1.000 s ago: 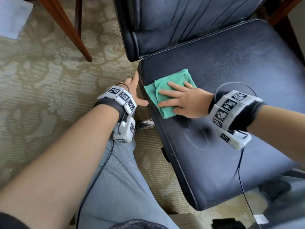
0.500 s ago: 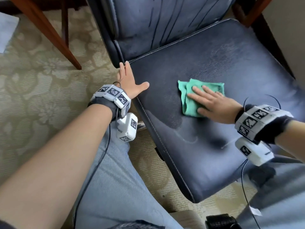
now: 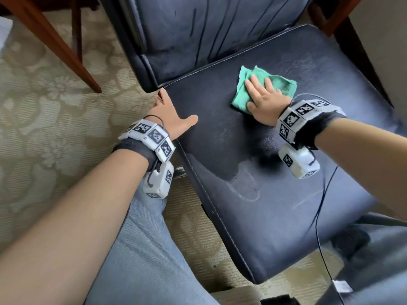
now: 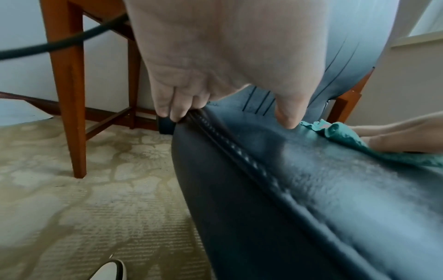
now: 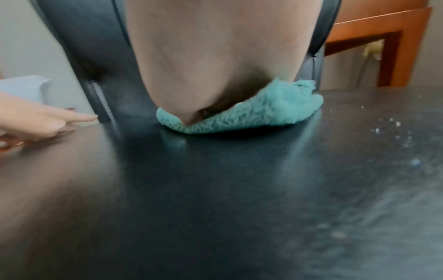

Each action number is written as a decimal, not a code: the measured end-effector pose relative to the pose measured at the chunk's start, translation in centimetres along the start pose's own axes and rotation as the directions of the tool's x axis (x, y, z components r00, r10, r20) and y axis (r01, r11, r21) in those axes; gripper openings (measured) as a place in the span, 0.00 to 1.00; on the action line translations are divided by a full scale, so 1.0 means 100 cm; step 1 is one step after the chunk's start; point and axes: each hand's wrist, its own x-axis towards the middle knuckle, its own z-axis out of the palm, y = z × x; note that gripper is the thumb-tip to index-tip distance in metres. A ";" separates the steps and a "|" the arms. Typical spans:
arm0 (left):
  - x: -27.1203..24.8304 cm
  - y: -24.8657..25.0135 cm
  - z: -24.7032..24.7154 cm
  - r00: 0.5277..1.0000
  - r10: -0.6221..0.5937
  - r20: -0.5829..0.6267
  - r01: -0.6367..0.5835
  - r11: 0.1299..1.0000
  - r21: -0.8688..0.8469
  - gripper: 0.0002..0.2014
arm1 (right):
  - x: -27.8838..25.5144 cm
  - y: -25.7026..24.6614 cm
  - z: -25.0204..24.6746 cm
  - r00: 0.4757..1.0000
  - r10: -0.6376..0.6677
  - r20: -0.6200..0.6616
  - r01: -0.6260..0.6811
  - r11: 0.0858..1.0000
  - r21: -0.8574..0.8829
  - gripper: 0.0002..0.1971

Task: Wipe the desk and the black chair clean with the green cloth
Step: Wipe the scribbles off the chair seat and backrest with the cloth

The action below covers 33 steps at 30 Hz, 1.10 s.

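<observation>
Seat wipe, mid-stroke: our right hand (image 3: 263, 102), fingers flat, presses green cloth (image 3: 279, 85) near black chair (image 3: 275, 216) backrest; dusty patch lies to cloth's right. Left hand (image 3: 169, 115), fingers straight, braces seat's back-left corner.

- The left hand (image 4: 215, 62) rests on the black chair (image 4: 299, 199) seat's edge, fingers straight along the stitched seam.
- Right of the grip, the green cloth (image 4: 347, 136) lies under another hand.
- Left stands a wooden leg (image 4: 69, 98) on carpet.
</observation>
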 end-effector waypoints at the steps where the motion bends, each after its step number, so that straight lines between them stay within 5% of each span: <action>1: 0.001 0.000 0.000 1.000 0.002 0.000 -0.002 1.000 0.017 0.53 | -0.004 -0.002 -0.001 0.998 -0.062 0.027 0.063 0.997 -0.035 0.30; 4: 0.001 0.003 0.001 1.000 -0.005 -0.003 0.006 0.999 0.033 0.54 | -0.027 -0.014 -0.002 0.953 -0.265 0.150 0.289 0.942 -0.171 0.31; 9: -0.001 0.000 0.007 1.000 -0.010 -0.025 0.012 0.998 0.062 0.54 | -0.069 -0.038 0.015 0.803 -0.489 0.342 0.588 0.743 -0.320 0.32; 13: -0.002 0.001 0.006 1.000 -0.015 -0.023 0.017 0.996 0.087 0.54 | -0.060 -0.039 0.011 0.844 -0.446 0.297 0.528 0.787 -0.319 0.33; 18: 0.003 -0.001 0.002 1.000 0.003 -0.013 -0.002 0.994 0.106 0.51 | -0.010 -0.049 -0.007 0.945 -0.266 0.190 0.293 0.947 -0.130 0.33; 25: 0.012 -0.001 0.000 1.000 -0.016 0.010 0.014 0.987 0.162 0.52 | 0.063 -0.042 -0.035 0.999 -0.007 0.044 0.007 1.000 -0.003 0.31; 29: 0.013 0.002 -0.001 1.000 -0.018 0.008 0.016 0.983 0.184 0.50 | 0.060 -0.049 -0.026 0.999 -0.043 0.033 0.045 0.998 -0.050 0.30; 33: 0.010 0.005 -0.001 1.000 -0.017 -0.006 0.018 0.986 0.168 0.47 | 0.010 -0.042 -0.015 0.958 -0.281 0.051 0.286 0.936 -0.205 0.31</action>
